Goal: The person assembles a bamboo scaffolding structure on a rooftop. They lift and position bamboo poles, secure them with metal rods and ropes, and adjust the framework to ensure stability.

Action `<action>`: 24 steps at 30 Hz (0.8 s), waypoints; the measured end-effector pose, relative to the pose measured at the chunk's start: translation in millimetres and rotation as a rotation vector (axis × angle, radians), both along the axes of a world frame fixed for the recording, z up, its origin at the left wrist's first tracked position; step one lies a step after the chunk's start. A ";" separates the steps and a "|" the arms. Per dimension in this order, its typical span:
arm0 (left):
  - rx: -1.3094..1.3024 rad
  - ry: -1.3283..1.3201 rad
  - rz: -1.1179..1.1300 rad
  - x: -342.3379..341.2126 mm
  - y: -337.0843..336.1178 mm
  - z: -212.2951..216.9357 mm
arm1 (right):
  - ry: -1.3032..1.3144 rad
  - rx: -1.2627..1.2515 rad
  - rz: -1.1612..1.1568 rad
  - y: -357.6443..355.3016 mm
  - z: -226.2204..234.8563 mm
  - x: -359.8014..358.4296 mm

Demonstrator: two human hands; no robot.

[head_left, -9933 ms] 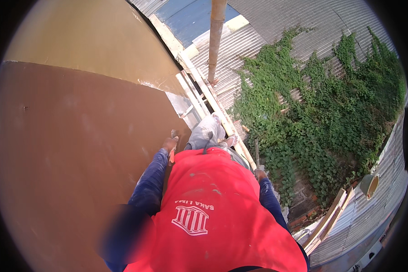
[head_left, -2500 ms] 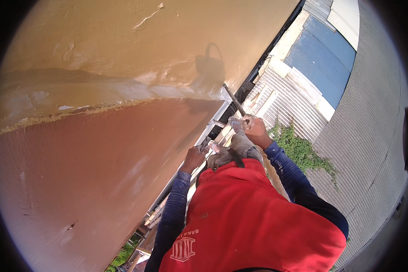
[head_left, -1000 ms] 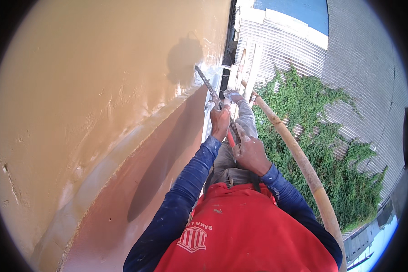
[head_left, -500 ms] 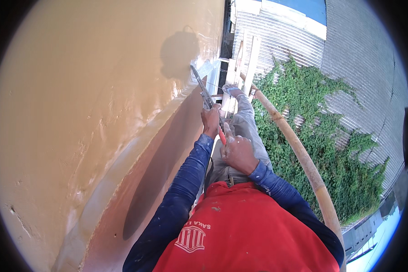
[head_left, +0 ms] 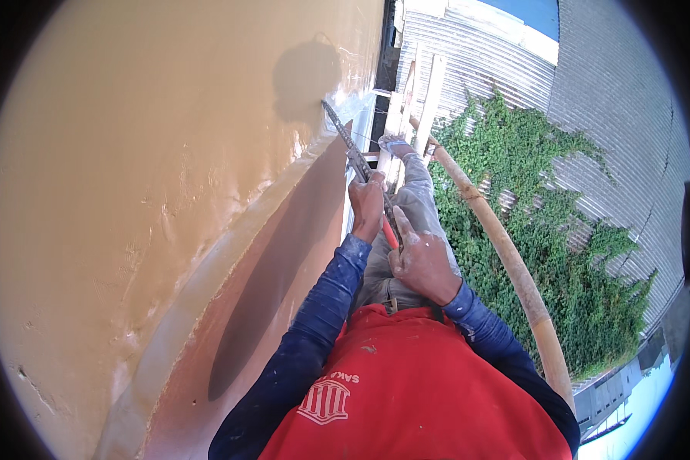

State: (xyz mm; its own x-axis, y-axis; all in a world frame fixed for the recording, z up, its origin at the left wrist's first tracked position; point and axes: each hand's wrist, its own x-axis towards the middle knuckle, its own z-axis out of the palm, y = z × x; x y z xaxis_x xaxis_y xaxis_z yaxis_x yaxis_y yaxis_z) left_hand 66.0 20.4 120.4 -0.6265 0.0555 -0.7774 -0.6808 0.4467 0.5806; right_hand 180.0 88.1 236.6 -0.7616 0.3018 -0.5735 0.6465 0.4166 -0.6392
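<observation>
**One long blade against a tan wall**

One long tool [head_left: 343, 138], a narrow grey metal blade, runs from the hands up to the wall [head_left: 153, 176], its tip touching the smooth plaster just below a round dark shadow. Its handle looks red, glimpsed between the two hands; most of it is hidden. The left hand [head_left: 368, 205] is wrapped tight around the tool just below the blade. The right hand [head_left: 420, 259], dusted with pale plaster, sits lower on the handle, thumb and forefinger stretched out along it; whether the other fingers are curled around it cannot be told.

The wall is tan and glossy above, with a curved pale ridge and a darker brown band below it. Two blue sleeves and a red shirt [head_left: 429, 383] fill the lower edge. One grey trouser leg reaches down to a shoe [head_left: 395, 144] on pale wooden planks [head_left: 429, 92]. One bamboo pole [head_left: 506, 261] slants past on the right, over green ivy [head_left: 544, 230] and ribbed metal roofing [head_left: 468, 54].
</observation>
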 end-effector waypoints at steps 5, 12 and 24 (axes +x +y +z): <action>-0.100 -0.015 -0.033 -17.8 -10.3 -37.0 | 0.053 0.022 -0.037 -15.3 -28.5 -13.7; 0.046 -0.057 0.038 -17.2 -11.0 -28.6 | 0.046 0.035 -0.001 -14.1 -17.1 -18.7; -0.083 -0.060 -0.037 -17.8 -11.2 -28.3 | 0.034 -0.013 -0.028 -19.4 -27.9 -12.7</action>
State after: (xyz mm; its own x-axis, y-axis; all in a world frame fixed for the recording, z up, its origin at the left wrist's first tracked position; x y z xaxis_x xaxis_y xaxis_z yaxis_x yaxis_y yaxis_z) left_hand 48.2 9.2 92.1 -0.5774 0.0120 -0.8164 -0.6953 0.5169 0.4994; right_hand 167.3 68.7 208.8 -0.7717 0.3159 -0.5520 0.6359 0.3897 -0.6661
